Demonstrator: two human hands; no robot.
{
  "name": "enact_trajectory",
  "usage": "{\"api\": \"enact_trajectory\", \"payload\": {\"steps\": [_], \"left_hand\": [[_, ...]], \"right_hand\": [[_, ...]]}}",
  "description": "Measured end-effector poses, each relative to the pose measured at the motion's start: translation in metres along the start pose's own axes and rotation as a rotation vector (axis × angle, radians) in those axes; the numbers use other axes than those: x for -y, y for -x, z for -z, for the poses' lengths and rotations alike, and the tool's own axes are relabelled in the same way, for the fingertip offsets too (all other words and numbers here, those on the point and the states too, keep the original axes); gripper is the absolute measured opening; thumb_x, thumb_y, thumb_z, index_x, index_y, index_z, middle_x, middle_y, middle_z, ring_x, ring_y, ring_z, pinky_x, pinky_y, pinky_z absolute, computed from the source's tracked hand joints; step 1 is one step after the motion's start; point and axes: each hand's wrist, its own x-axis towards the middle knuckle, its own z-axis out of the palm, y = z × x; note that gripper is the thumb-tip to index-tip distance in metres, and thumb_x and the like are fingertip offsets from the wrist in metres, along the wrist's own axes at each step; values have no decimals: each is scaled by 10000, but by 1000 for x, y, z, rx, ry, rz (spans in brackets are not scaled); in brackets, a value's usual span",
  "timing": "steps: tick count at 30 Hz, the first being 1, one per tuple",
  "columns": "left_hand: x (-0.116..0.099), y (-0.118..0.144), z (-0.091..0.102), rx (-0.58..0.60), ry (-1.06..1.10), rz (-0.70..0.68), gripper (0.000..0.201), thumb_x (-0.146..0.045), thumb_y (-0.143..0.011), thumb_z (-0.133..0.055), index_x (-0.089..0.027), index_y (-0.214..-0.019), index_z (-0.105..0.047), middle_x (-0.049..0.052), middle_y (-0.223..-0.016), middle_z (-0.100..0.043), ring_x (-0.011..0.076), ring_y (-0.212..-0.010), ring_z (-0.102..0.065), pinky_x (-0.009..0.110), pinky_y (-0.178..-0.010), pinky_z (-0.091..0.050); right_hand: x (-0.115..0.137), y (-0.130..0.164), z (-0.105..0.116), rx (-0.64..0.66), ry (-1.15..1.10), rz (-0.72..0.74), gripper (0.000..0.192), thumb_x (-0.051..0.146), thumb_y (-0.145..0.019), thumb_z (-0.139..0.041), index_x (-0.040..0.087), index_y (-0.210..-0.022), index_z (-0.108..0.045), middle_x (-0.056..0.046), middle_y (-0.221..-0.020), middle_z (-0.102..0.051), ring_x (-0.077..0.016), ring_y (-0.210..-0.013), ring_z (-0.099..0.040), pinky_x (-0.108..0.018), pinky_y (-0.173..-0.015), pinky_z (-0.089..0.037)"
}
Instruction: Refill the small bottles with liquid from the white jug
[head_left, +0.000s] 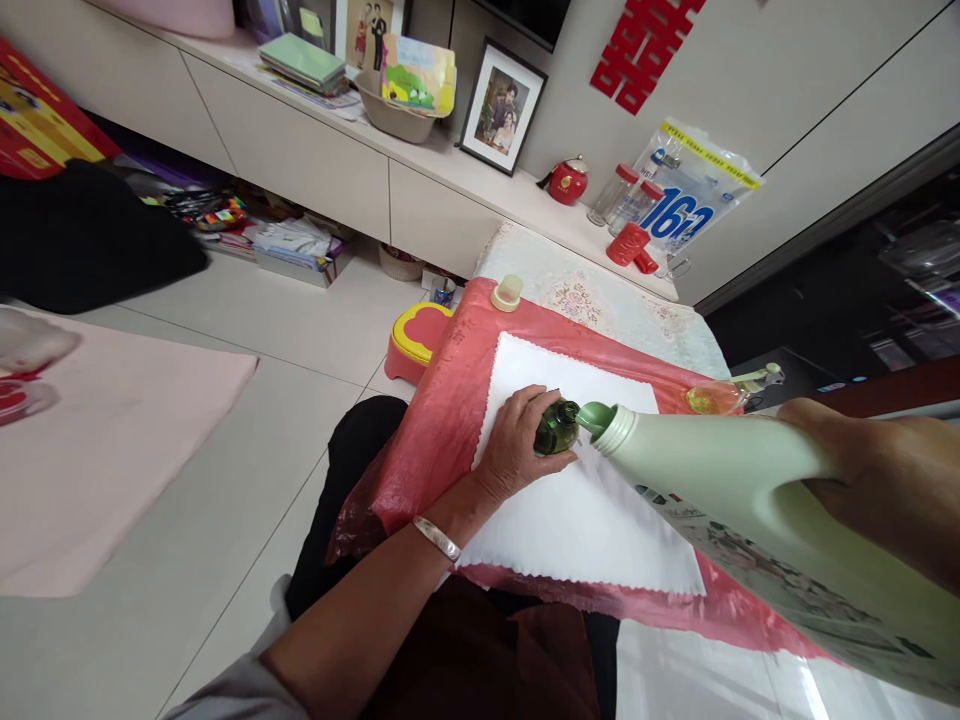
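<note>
My left hand (517, 435) is wrapped round a small dark green bottle (555, 428), which it holds over a white scallop-edged cloth (570, 510). The bottle's neck points right. My right hand (870, 470) grips the handle of a big pale green jug (720, 450), partly cut off by the frame's edge. The jug is tipped left, and its green pouring spout (596, 417) meets or nearly meets the bottle's mouth. Whether liquid is flowing I cannot tell. A translucent cap (507, 293) stands at the table's far left corner.
Red plastic sheeting (427, 430) covers the table under the cloth. A pump bottle with yellow liquid (720, 397) stands behind the jug. A red and yellow stool (418, 335) is left of the table; a long cabinet (442, 200) runs behind, bearing frames and jars.
</note>
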Motion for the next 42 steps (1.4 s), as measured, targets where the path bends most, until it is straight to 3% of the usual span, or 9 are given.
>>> {"api": "enact_trajectory", "payload": {"steps": [5,17,35,42], "left_hand": [[-1,0,0,-10,0,-11,812,-373,-737,-847,-237,-1426,-441,162,-1370,-539,357,-1288,-553,557,-1104,-475],[0,0,0,-11,-1,-6,818,-372,-731,-853,-249,-1424,-436,152,-1364,-542,356,-1288,-560,560,-1099,-481],[0,0,-1,-19,6,-10,798,-380,-747,-838,-235,-1425,-442,160,-1364,-543,348,-1288,-557,550,-1097,-480],[-1,0,-1,-16,7,-4,794,-371,-746,-839,-227,-1421,-447,167,-1369,-544,352,-1290,-557,555,-1099,-476]], "right_hand": [[10,1,9,117,68,-68,299,286,-733,-499,335,-991,-644,-6,-778,-669,-222,-654,-645,-336,-596,-454],[15,2,12,161,123,-79,268,243,-779,-546,331,-1014,-640,8,-780,-667,-212,-664,-649,-324,-584,-446],[16,1,15,118,124,-46,242,279,-790,-505,292,-990,-641,-27,-760,-662,-222,-618,-644,-327,-562,-423],[21,0,20,182,100,-118,261,315,-812,-481,300,-1025,-631,-44,-788,-662,-241,-650,-646,-344,-578,-417]]}}
